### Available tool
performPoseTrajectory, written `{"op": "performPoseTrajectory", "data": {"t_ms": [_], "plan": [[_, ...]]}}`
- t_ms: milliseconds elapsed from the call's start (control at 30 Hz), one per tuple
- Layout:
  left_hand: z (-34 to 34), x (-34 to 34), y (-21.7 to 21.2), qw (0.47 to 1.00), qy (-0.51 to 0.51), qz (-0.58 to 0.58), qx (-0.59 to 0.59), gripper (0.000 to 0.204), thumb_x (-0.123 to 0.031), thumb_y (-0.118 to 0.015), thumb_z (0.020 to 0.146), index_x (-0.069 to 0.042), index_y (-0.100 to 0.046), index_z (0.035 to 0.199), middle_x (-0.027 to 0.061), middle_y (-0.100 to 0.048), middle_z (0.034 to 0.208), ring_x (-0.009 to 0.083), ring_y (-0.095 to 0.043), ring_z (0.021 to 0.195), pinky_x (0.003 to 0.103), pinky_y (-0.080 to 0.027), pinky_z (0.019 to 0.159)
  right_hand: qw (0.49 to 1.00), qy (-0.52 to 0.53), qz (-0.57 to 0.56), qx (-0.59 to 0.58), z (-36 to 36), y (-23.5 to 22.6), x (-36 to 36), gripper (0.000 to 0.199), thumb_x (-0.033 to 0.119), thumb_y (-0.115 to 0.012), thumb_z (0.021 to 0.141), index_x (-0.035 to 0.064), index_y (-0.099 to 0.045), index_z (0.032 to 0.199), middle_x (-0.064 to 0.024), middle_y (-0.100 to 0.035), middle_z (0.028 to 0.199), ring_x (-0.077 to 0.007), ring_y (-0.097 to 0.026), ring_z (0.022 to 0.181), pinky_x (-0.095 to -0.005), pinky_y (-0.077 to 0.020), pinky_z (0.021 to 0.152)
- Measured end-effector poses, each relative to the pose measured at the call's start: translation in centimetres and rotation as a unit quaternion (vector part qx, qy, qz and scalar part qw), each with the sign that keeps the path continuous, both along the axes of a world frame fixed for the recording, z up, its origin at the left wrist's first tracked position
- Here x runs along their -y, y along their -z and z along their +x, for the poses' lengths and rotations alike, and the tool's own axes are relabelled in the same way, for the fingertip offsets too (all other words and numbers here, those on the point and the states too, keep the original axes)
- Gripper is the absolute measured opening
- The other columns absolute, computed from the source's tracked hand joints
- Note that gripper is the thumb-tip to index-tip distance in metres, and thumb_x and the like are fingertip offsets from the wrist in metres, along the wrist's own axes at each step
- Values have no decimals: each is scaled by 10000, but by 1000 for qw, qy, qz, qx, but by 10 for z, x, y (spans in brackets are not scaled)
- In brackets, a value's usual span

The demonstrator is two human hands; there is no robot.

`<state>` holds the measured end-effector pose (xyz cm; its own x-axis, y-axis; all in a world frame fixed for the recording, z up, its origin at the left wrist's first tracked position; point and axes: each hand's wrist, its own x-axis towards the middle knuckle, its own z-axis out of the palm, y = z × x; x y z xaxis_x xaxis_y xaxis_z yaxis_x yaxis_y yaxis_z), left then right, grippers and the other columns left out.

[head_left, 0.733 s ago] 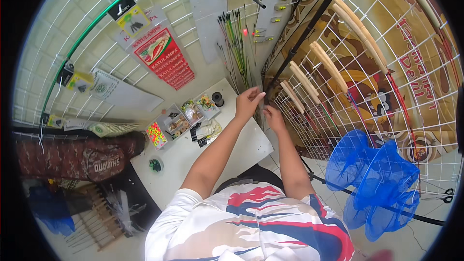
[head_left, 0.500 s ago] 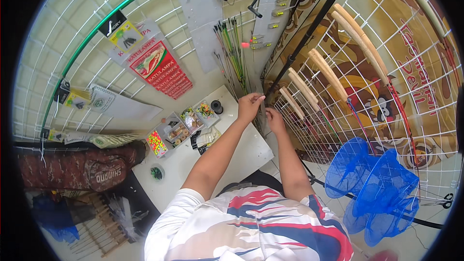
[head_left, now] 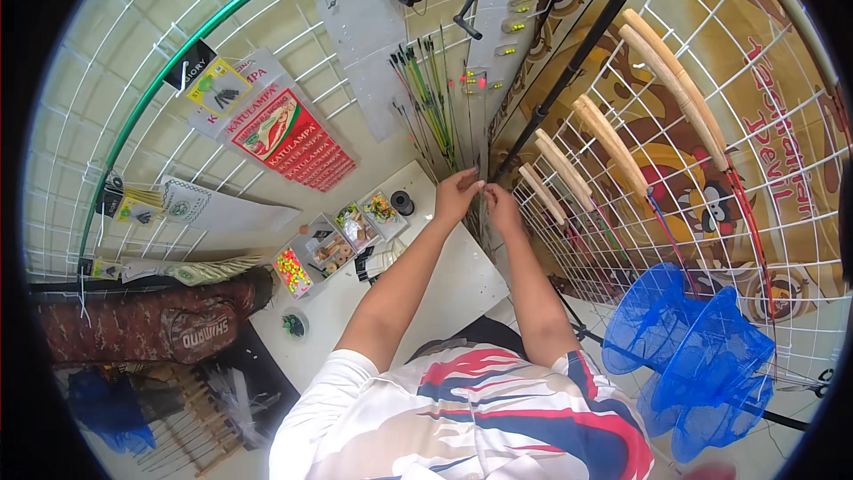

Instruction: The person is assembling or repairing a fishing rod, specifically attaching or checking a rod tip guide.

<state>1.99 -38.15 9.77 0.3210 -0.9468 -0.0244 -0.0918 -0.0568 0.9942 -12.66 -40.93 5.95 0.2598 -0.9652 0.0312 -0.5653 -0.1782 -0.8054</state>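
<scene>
White wire grid walls [head_left: 178,124] met at a corner above a white table [head_left: 444,289]. Both arms reached there — left hand [head_left: 456,196] and right hand [head_left: 502,209] pinched closed together on thin fishing floats [head_left: 435,111], hung upright for display.

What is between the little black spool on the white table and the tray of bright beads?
In the head view, two clear compartment boxes of small tackle lie between the black spool and the bead tray on the white table.
</scene>
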Motion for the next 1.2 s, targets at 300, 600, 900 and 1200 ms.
{"op": "performPoseTrajectory", "data": {"t_ms": [300,600,900,1200], "plan": [[20,-20,14,998,-5,56,5,337,-204,-683,925,8,-662,1185,143,-719,1094,202,-693,1003,324,-531,879,998,2,-58,-36,14,16,24,116,80,-572,935,28,-598,1035,-195,-609,965,-403,-600,918,-430,-486,794],[29,-33,29,998,0,64,-3,295,-185,-629,952,-33,-665,1203,109,-720,1094,196,-688,986,323,-526,867,999,26,33,-25,38,27,54,141,114,-596,934,34,-602,1050,-184,-659,851,-377,-640,826,-423,-495,728],[33,-45,23,998,-16,59,-8,293,-180,-622,956,-17,-660,1196,107,-713,1105,192,-675,1011,321,-512,899,999,7,44,22,45,47,63,276,100,-547,946,54,-593,1214,-198,-696,971,-310,-685,903,-370,-512,820],[34,-53,22,998,-27,56,-20,291,-170,-625,954,-14,-657,1197,103,-711,1099,178,-673,992,312,-512,888,991,44,36,120,48,11,29,326,91,-609,912,4,-566,1223,-107,-695,908,-166,-663,735,-309,-505,700]]}}
